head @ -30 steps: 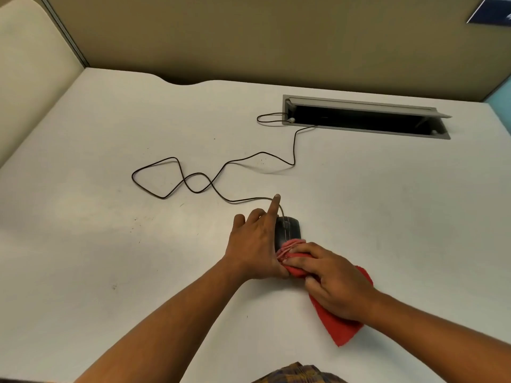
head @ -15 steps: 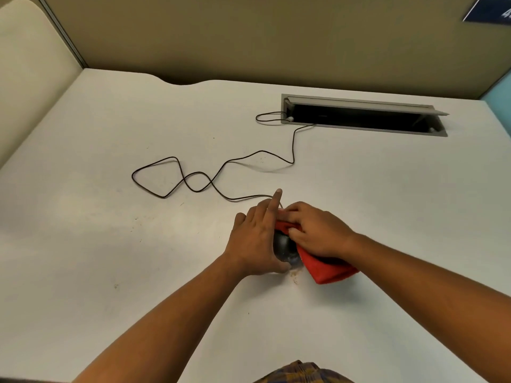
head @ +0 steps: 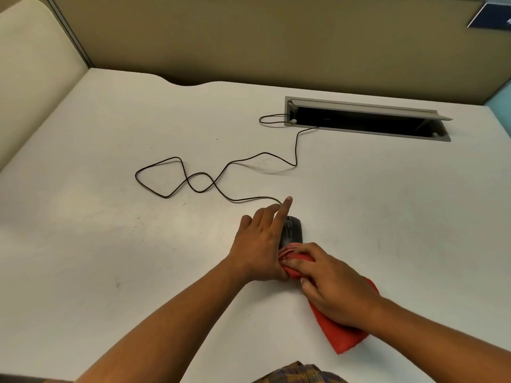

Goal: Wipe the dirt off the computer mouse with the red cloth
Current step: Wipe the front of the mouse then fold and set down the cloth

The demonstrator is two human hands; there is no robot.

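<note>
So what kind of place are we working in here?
Most likely an office cubicle workstation: a white desk closed in by fabric partition panels, a flip-up cable hatch set into the desktop, and the cable of the computer mouse running into it.

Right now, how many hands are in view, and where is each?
2. The left hand lies along the mouse's left side, fingers straight; the right hand holds the red cloth against its near end.

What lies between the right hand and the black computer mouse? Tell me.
The bunched red cloth lies between them: the right hand presses it onto the near end of the black computer mouse, as the head view shows.
</note>
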